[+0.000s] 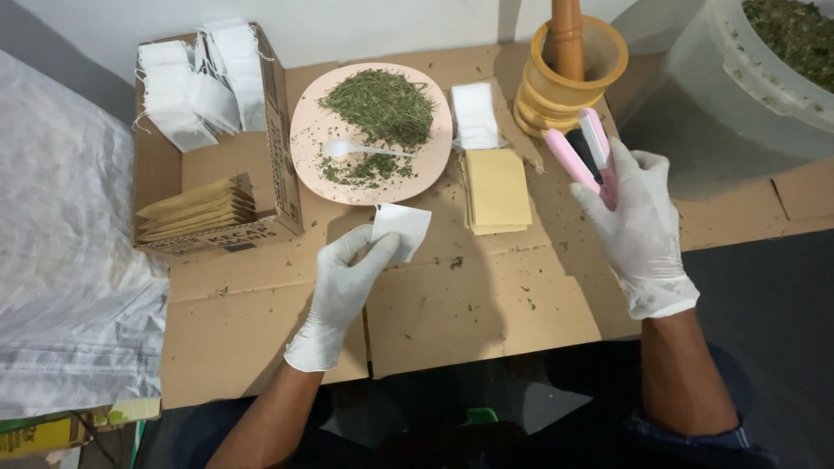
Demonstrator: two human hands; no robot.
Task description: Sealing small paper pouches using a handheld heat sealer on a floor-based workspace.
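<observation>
Both my hands wear white gloves. My left hand [343, 282] pinches a small white paper sachet [402, 228] by its lower corner, just below a pink plate [304, 148]. The plate holds a heap of dried green herbs [380, 106] and a white plastic spoon [356, 148]. My right hand [638, 221] grips a pink clamp-style sealer [584, 152] with its two arms spread open, held above the cardboard to the right of a stack of tan sachets [496, 190]. A pile of white sachets [474, 113] lies behind the tan stack.
A cardboard box [282, 156] at left holds white filled sachets [195, 82] and tan packets [195, 208]. A wooden mortar with pestle [569, 69] stands at the back. A large plastic tub of herbs [764, 61] sits at right, a white woven sack [61, 252] at left.
</observation>
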